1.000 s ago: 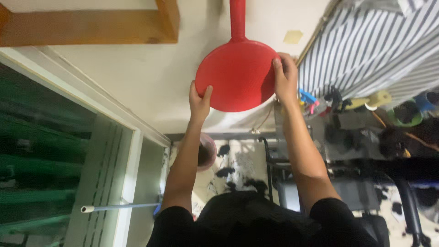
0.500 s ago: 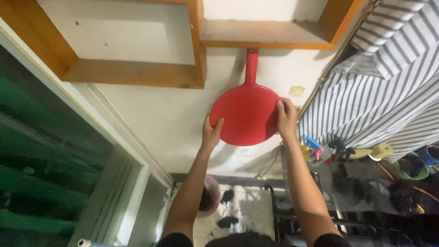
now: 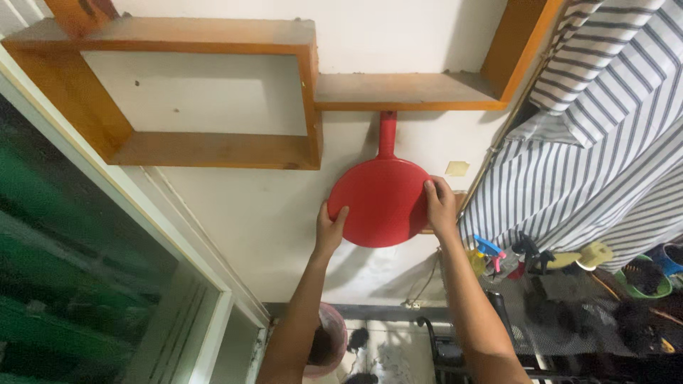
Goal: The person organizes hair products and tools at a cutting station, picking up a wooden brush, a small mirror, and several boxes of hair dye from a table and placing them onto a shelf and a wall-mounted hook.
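Currently the red pan (image 3: 380, 203) is held flat against the white wall (image 3: 235, 206), bottom facing out, handle pointing up to the underside of the wooden shelf (image 3: 402, 91). It is gripped at both edges: the left hand (image 3: 330, 229) is cupped on the lower left rim, thumb on the face, and the right hand (image 3: 440, 206) is clamped on the right rim, fingers (image 3: 432, 188) spread over the edge. Both arms are raised overhead.

Progress, as judged: the pan is up at the wall and roughly centred under the shelf, so lifting and positioning look done. Whether the handle end is caught on a hook or nail cannot be told; that spot is hidden in shadow under the shelf. The pan is not yet let go, so support is not confirmed.

Surroundings: a boxed wooden shelf unit is mounted left of the pan, open and bare inside. A window frame (image 3: 142, 213) with green glass runs along the left. A striped cloth (image 3: 605, 142) hangs to the right, with cluttered tools and containers below it. A pink bucket (image 3: 331, 341) sits on the floor under the arms.
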